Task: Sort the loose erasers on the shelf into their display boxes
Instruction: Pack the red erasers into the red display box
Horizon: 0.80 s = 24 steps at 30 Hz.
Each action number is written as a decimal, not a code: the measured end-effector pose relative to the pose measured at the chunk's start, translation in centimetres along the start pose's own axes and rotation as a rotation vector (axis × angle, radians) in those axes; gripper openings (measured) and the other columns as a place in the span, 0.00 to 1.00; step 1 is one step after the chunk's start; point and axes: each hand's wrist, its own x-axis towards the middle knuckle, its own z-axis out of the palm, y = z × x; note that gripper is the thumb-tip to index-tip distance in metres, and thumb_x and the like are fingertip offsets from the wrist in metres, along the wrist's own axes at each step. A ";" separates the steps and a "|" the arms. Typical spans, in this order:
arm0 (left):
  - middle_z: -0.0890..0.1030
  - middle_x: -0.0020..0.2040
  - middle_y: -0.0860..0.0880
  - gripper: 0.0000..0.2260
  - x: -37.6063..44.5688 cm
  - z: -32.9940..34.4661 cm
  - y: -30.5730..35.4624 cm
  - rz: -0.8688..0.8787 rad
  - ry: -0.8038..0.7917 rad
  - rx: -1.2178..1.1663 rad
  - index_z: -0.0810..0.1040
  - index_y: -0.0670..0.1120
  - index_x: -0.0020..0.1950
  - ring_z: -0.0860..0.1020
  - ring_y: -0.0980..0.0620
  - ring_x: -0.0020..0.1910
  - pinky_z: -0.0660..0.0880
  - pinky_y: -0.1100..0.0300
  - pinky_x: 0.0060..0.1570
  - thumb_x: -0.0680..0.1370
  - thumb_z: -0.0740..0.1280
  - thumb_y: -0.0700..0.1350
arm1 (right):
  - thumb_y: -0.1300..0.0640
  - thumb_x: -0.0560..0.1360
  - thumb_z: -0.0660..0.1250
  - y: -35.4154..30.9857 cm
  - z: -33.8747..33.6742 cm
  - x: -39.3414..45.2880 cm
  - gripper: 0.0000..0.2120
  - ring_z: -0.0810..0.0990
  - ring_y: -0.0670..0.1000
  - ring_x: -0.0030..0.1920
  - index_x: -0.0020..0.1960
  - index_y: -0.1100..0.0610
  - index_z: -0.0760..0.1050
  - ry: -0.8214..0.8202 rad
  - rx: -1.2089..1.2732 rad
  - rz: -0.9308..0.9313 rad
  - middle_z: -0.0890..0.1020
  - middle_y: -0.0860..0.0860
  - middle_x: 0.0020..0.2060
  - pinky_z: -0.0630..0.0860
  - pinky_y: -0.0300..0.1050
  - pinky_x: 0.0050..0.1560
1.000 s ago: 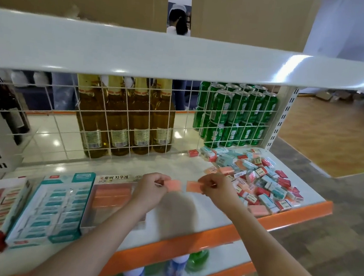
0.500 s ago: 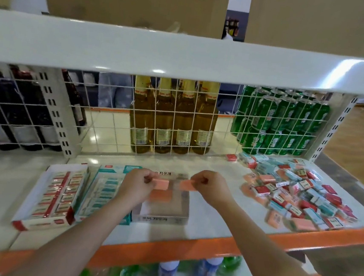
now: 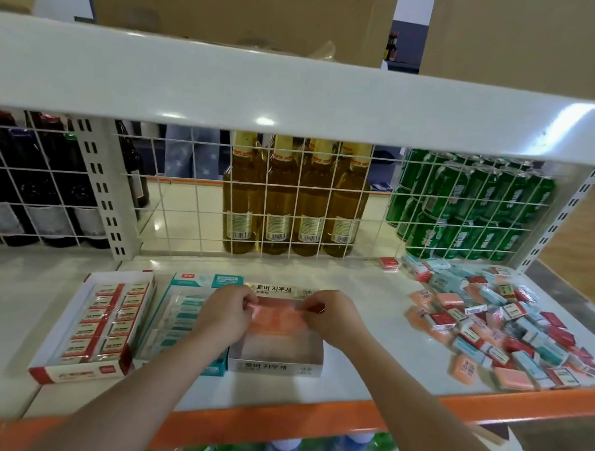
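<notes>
Since half a second ago both hands have dropped from above the white cardboard display box with Korean lettering (image 3: pixel 277 365) down into its far end, carrying their erasers with them. The left hand (image 3: pixel 226 313) pinches one flat salmon-pink eraser (image 3: pixel 265 313) between thumb and curled fingers; the right hand (image 3: pixel 332 317) pinches a second salmon-pink eraser (image 3: pixel 293 315) the same way. The two erasers lie side by side, just above or on the pink erasers already in the back of the box; which, I cannot tell. The near half of the box shows bare bottom.

Just left of it, touching, sits the teal-and-white display box of teal-sleeved erasers (image 3: pixel 178 319), partly covered by the left forearm. Further left is the red-and-white display box filled with red-labelled erasers (image 3: pixel 97 326).

On the right part of the white shelf with an orange front edge (image 3: pixel 367 348), well apart from the boxes, lies the loose heap of pink, red-sleeved and teal-sleeved erasers (image 3: pixel 497 324).

Behind the white wire grid (image 3: pixel 182 196) stand amber glass bottles (image 3: pixel 294 203), green drink cans (image 3: pixel 468 205) and dark bottles (image 3: pixel 27 181).
</notes>
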 end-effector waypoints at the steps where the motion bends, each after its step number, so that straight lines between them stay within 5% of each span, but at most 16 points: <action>1: 0.78 0.57 0.51 0.08 0.1 0.1 0.0 -0.008 -0.004 0.002 0.78 0.49 0.54 0.75 0.53 0.54 0.71 0.62 0.52 0.77 0.64 0.40 | 0.62 0.74 0.65 0.0 0.1 0.1 0.09 0.78 0.50 0.47 0.52 0.58 0.81 -0.003 0.005 0.006 0.82 0.53 0.50 0.69 0.35 0.43; 8: 0.80 0.53 0.50 0.08 1.4 -1.1 0.0 -0.042 -0.186 -0.010 0.82 0.47 0.50 0.75 0.54 0.49 0.70 0.62 0.48 0.75 0.66 0.38 | 0.62 0.74 0.66 0.2 0.4 0.3 0.08 0.75 0.46 0.42 0.51 0.59 0.81 -0.030 0.015 0.016 0.78 0.49 0.41 0.68 0.30 0.33; 15: 0.80 0.51 0.51 0.08 1.1 -2.1 0.1 -0.028 -0.342 0.034 0.82 0.46 0.50 0.76 0.54 0.49 0.73 0.61 0.51 0.73 0.68 0.37 | 0.63 0.73 0.65 -0.1 0.7 0.5 0.09 0.75 0.45 0.41 0.51 0.59 0.82 -0.013 0.010 0.027 0.82 0.52 0.47 0.71 0.34 0.40; 18: 0.81 0.51 0.50 0.08 1.0 -1.9 0.4 -0.025 -0.388 0.085 0.82 0.46 0.49 0.77 0.52 0.50 0.75 0.59 0.53 0.73 0.67 0.37 | 0.63 0.74 0.65 -0.1 0.6 0.5 0.09 0.75 0.45 0.40 0.51 0.58 0.81 -0.021 0.013 0.037 0.81 0.52 0.45 0.70 0.30 0.34; 24: 0.80 0.49 0.49 0.08 1.3 -1.3 0.6 -0.009 -0.351 0.215 0.81 0.46 0.49 0.77 0.52 0.48 0.75 0.60 0.49 0.72 0.67 0.37 | 0.65 0.73 0.65 -0.3 0.4 0.2 0.08 0.76 0.47 0.39 0.49 0.60 0.81 -0.044 0.037 0.049 0.78 0.48 0.36 0.73 0.37 0.42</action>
